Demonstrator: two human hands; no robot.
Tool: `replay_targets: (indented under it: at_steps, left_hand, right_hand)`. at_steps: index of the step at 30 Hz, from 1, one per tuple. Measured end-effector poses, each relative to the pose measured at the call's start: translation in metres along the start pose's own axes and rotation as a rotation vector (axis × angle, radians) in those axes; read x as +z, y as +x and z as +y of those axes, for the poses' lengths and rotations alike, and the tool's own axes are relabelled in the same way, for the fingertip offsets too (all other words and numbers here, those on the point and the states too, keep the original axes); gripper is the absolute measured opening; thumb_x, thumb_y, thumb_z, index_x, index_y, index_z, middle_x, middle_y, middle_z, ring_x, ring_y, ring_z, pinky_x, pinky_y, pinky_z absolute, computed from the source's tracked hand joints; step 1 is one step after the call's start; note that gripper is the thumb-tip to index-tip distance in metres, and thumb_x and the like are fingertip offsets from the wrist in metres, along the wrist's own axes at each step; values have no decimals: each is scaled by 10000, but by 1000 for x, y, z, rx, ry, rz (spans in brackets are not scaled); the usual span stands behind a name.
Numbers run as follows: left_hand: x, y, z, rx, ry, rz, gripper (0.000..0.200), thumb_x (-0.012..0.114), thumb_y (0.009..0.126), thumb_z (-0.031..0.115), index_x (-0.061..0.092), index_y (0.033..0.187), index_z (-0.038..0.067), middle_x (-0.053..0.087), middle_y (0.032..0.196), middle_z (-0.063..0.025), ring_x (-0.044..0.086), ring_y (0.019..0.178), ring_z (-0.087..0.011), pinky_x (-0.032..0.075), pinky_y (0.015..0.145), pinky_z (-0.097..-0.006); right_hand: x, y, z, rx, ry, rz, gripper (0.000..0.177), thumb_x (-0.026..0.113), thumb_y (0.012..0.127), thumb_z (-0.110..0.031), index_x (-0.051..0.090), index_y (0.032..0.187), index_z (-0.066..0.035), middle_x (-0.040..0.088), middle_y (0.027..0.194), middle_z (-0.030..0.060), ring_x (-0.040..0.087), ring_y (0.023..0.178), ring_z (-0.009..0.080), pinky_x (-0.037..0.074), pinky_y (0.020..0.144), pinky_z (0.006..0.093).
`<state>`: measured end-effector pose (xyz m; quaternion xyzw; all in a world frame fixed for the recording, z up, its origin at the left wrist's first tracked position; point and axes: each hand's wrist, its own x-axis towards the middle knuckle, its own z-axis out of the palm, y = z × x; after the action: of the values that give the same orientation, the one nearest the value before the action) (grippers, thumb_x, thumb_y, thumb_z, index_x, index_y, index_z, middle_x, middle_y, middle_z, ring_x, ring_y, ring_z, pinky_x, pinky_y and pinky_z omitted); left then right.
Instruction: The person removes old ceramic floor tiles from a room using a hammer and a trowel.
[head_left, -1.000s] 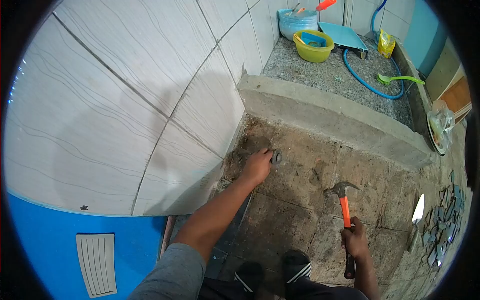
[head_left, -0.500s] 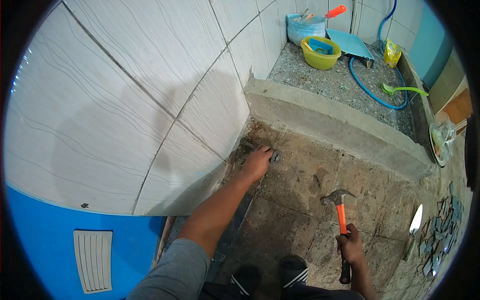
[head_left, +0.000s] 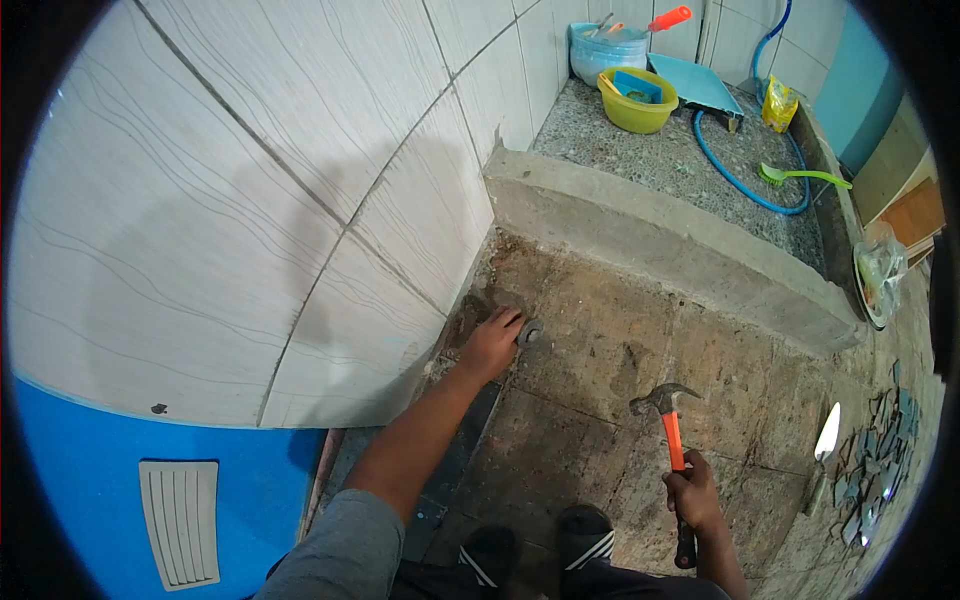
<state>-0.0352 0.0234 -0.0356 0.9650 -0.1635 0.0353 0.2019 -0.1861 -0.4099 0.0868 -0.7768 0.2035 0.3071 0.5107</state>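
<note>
My left hand (head_left: 492,343) reaches down near the corner where the tiled wall meets the floor. Its fingers are closed round a small grey round piece (head_left: 530,333), whose right part sticks out past the fingertips. My right hand (head_left: 692,493) grips a claw hammer (head_left: 673,430) by its orange and black handle. The hammer's metal head points away from me, above the stained floor (head_left: 570,370). A dark patch lies on the floor just left of the hammer head.
A concrete ledge (head_left: 660,240) crosses ahead, with a yellow bowl (head_left: 640,112), a blue pot (head_left: 607,55), a tray (head_left: 697,84) and a green brush (head_left: 800,177) behind it. At right lie a trowel (head_left: 828,432) and broken tile pieces (head_left: 880,460).
My left hand and the grey piece have shifted slightly left and down. My right hand and the hammer have moved a little to the left.
</note>
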Motion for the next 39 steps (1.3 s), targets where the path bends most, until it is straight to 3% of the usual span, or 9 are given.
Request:
replay_targets:
  at_steps: [5,8,11,20,29,33,39]
  left_hand:
    - [-26,-37,26,-22,-26,-50,517,668,841,-3,577,1350,4,538,1400,-196,528,1297,-411,508,1018,-508]
    - [-27,-49,39,-48,-33,-209,514,688,834,15,586,1338,20,543,1394,-191,560,1244,-408,509,988,-519]
    - [-35,-29,46,-54,-66,-221,473,671,859,31,591,1325,30,548,1382,-201,583,1199,-399,505,978,-511]
    - [-35,40,39,-191,25,-260,388,637,927,66,580,1291,-54,551,1397,-248,566,1239,-401,477,1067,-497]
    - [-34,49,28,-235,19,-222,350,642,911,86,611,1242,-21,577,1361,-274,602,1165,-432,495,1008,-509]
    - [-31,47,21,-230,31,-174,324,659,910,121,615,1204,-9,631,1244,-250,622,1101,-430,511,950,-524]
    - [-59,57,33,-293,26,-239,381,655,932,179,600,1266,6,651,1170,-219,626,1094,-416,521,924,-526]
  right_hand:
    - [4,-1,-9,-8,-22,20,277,629,879,-47,486,1105,24,566,626,88,539,461,173,421,457,337]
    - [2,3,-4,-41,27,12,287,633,872,-51,483,1107,17,562,627,81,535,461,171,422,454,337]
    - [1,13,0,-41,67,10,358,672,877,-85,485,1160,29,588,681,97,565,492,178,441,479,342]
    - [19,40,-28,-122,206,-16,322,667,906,-87,476,1155,-13,552,667,57,523,474,153,412,448,322]
    - [30,38,-26,-60,154,-28,303,670,919,-97,479,1141,-20,535,662,37,497,466,145,397,430,326]
    - [31,39,-22,-40,196,-58,291,666,932,-114,480,1135,-19,532,661,31,495,480,133,403,437,318]
    - [35,49,-36,-203,229,50,228,603,1021,-205,517,1115,-16,511,658,12,477,484,105,404,436,307]
